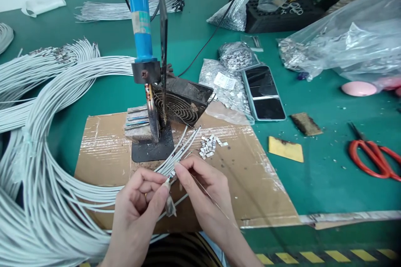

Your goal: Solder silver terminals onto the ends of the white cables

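My left hand (139, 196) is closed, thumb and forefinger pinching the end of a light grey cable. A small metal terminal (172, 174) shows at that end, between both hands' fingertips. My right hand (203, 187) is also closed, its thumb and forefinger pinched at the terminal's far side. A thin wire (209, 195), perhaps solder, runs across the right palm towards the wrist. Under the left fingertips hangs a greyish wrapped scrap (170, 207). Beyond the hands stands a blue-handled soldering iron (141, 33), tip down. A pile of small metal terminals (209, 146) lies on the cardboard (250, 179).
Coiled grey cables (40, 142) fill the left side. Behind the iron sit a small fan (178, 104) and a block (137, 123). To the right are a phone (265, 91), bags of metal parts (225, 79), a yellow sponge (285, 149) and red-handled scissors (369, 158).
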A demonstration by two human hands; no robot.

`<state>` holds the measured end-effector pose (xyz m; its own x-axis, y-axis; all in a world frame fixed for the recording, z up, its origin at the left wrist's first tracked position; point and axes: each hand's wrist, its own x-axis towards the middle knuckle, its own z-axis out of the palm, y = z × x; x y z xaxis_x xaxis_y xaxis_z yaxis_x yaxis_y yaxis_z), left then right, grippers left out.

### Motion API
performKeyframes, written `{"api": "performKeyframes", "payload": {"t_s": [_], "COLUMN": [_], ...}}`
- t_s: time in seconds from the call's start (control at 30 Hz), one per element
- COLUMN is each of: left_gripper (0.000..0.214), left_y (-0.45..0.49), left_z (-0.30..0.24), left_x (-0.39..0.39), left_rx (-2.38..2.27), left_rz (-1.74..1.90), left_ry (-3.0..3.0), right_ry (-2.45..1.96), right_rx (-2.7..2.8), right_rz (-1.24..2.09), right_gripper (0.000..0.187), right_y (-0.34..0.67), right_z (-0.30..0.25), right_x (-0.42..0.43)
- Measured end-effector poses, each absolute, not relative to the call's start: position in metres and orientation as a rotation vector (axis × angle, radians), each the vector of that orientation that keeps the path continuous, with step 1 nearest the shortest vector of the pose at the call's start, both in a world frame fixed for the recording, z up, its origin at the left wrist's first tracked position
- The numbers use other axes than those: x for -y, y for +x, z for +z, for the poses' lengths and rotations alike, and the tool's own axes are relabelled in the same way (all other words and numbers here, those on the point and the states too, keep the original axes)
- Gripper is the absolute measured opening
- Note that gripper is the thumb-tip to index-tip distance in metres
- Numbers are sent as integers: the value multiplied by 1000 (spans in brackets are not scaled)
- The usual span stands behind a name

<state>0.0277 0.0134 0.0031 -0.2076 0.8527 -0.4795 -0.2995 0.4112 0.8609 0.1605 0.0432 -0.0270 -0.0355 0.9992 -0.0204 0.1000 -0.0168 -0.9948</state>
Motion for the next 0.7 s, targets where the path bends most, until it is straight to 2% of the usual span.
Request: {"api": "performKeyframes", "payload": {"t_s": [0.2,0.4,0.57,0.63,0.7], "left_gripper": [34,22,8,9,12], "left_y": [28,26,16,10,6], "left_z": [4,-2,-5,-10,-17], "left_x": [-12,-8,-3,1,5], "left_rx": [-1386,-1427,-1577,-1545,-1507], "left_rz": [1142,1103,1029,952,863], "left_ry": [515,615,1075,1305,1428], "right_ry": [-1240,-1239,-1262,-1257,-1224], "right_rx": [1220,1193,1160,1052,903], "right_rz": [1300,1316,1273,1257,1272], "right_gripper": [34,34,32,28,34], "right_y": [160,160,167,177,191], "right_z": [-25,-24,-33,-38,-42], "right_x": [-44,-43,-38,-36,-35]}}
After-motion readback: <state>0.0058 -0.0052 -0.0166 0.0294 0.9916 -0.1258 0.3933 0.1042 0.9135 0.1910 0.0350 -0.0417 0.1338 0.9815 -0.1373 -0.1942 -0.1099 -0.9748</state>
